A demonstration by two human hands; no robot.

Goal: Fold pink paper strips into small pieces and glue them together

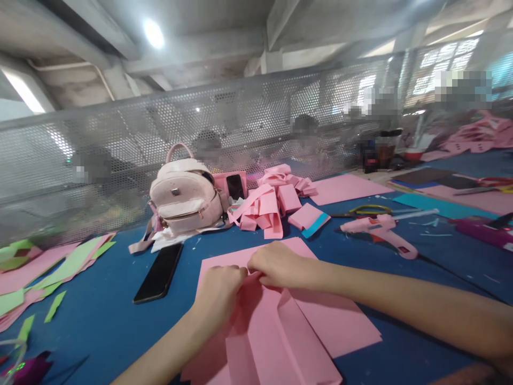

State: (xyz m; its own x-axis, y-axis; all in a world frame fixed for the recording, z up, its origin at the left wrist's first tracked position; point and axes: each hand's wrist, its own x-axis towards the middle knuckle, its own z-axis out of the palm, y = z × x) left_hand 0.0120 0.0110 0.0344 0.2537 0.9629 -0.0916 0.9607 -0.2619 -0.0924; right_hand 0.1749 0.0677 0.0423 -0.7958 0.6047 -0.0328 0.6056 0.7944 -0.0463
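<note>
The folded pink paper [260,342] is right in front of me, low in the view, and its near end goes out of the picture. It has several long creases, and one side stands up a little like a flap. My left hand [220,289] is closed on its far edge, with the fingers bent inward. My right hand [280,264] is closed on the same edge, just beside the left one, so the two hands almost meet; I cannot tell exactly how each fingertip is placed, because the knuckles cover them. Under the paper and my hands lie flat pink sheets [340,326], and these rest on the blue table [112,321].

To the left of the sheets there is a black phone [159,274], lying flat. Behind it stands a pale backpack [184,187], with a heap of pink strips [266,200] to its right. Near this heap is a small pink bundle [306,216] with a blue band. Further right lies a pink glue gun [380,232], its dark cord running toward the right edge. At the far left, green and pink papers [72,262] overlap. A perforated metal screen [248,112] crosses behind everything.
</note>
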